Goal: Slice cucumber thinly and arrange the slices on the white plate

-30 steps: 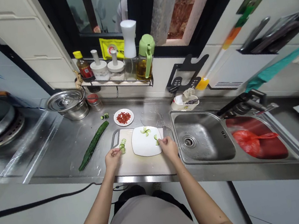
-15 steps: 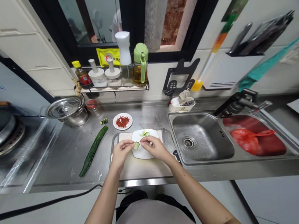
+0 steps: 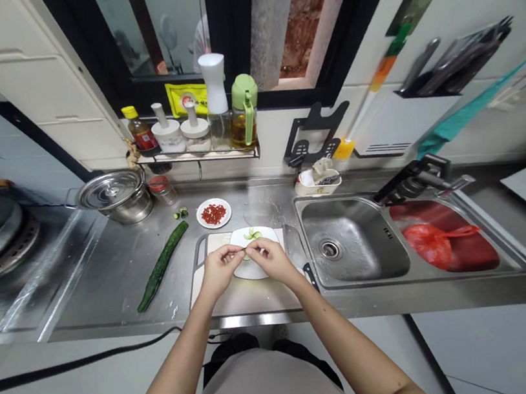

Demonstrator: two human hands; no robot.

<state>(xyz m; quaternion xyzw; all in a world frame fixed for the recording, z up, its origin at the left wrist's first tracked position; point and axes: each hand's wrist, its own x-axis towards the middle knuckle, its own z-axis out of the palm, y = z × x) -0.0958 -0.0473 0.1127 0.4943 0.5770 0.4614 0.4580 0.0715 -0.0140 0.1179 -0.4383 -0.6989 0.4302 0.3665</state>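
My left hand and my right hand meet fingertip to fingertip above a white square plate. Between them they pinch a thin cucumber slice, mostly covered by the fingers. Several pale green cucumber pieces lie fanned out at the plate's far side. Under the plate is a cutting board with a grey handle. To the left, a long whole cucumber rests on the steel counter. A black knife handle shows by the board's right edge.
A small plate of chopped red pieces and some cucumber ends sit behind the board. A lidded steel pot stands back left. On the right is the sink, with a red plastic bag in its far basin. Bottles line a shelf.
My left hand has moved right until its fingertips meet those of my right hand. The cucumber slice, clearly visible before at the left fingertips, is now mostly hidden between both hands.
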